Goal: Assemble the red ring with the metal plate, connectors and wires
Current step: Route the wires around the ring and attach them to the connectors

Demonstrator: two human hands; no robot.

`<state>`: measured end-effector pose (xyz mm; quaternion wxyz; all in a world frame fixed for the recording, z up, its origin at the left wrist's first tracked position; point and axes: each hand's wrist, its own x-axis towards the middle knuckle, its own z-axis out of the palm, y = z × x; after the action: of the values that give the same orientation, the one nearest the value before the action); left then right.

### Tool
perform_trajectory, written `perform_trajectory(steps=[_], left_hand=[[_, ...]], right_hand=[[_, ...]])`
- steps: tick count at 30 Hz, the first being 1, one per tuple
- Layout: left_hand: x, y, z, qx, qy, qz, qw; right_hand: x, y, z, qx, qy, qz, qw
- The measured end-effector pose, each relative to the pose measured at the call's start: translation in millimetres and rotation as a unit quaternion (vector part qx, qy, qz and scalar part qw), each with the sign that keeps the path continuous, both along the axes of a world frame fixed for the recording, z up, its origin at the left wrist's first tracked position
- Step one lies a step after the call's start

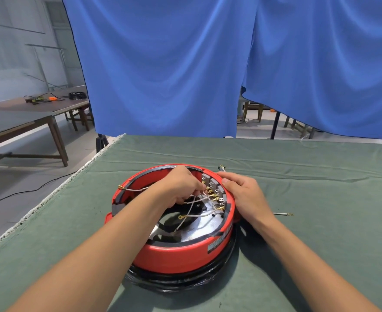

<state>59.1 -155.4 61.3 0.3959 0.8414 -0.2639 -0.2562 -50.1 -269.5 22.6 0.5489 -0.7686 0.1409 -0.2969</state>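
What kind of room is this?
Probably a workshop or a recording room: a worktable under green cloth, blue curtains hung behind it, and another table with cables and tools.

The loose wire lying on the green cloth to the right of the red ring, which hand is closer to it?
Right. The right hand rests on the red ring's right rim, just left of the loose wire. The left hand is farther off, inside the ring, pinching a wire at the connectors.
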Motion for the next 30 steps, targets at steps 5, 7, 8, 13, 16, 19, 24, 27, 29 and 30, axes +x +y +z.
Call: perform_trajectory(steps=[5,7,8,13,16,19,24,27,29,30], left_hand=[[-0.8,0.4,-1.6,-0.002,-0.001,0.005,1.0],[-1.9,-0.3,-1.5,-0.003,-0.003,0.005,1.0],[-2.6,-0.7,-1.5,-0.002,-0.005,0.006,1.0],[-5.5,-1.4,-2.1,-0.009,-0.007,0.014,1.0],[-7.3,-2.3,-2.5,-0.021,-0.005,0.021,1.0],[-9.4,-5.5,-2.3,-0.028,-0.004,0.028,0.999],[-10.9,-9.1,-1.3,-0.033,-0.009,0.037,0.999],[-12.6,-12.9,-2.2,-0.034,-0.017,0.047,0.998],[-12.9,-15.6,-3.7,-0.033,-0.034,0.059,0.997],[-12.4,-16.5,-4.7,-0.033,-0.041,0.063,0.997]], right_hand=[[-0.2,1.3,-0.2,-0.004,0.002,-0.003,1.0],[-0.8,1.6,0.1,-0.007,0.003,-0.003,1.0],[-1.2,1.7,0.3,-0.008,0.003,-0.004,1.0],[-2.5,2.7,0.5,-0.011,-0.002,-0.003,1.0],[-3.6,3.5,1.0,-0.016,-0.001,-0.003,1.0],[-4.4,3.8,1.5,-0.019,0.001,-0.002,1.0],[-2.9,2.1,0.1,-0.032,0.009,-0.01,0.999],[-2.4,1.3,-0.2,-0.044,0.009,-0.012,0.999],[-2.8,1.2,0.4,-0.053,0.009,-0.012,0.999],[-3.3,1.1,0.8,-0.055,0.009,-0.011,0.998]])
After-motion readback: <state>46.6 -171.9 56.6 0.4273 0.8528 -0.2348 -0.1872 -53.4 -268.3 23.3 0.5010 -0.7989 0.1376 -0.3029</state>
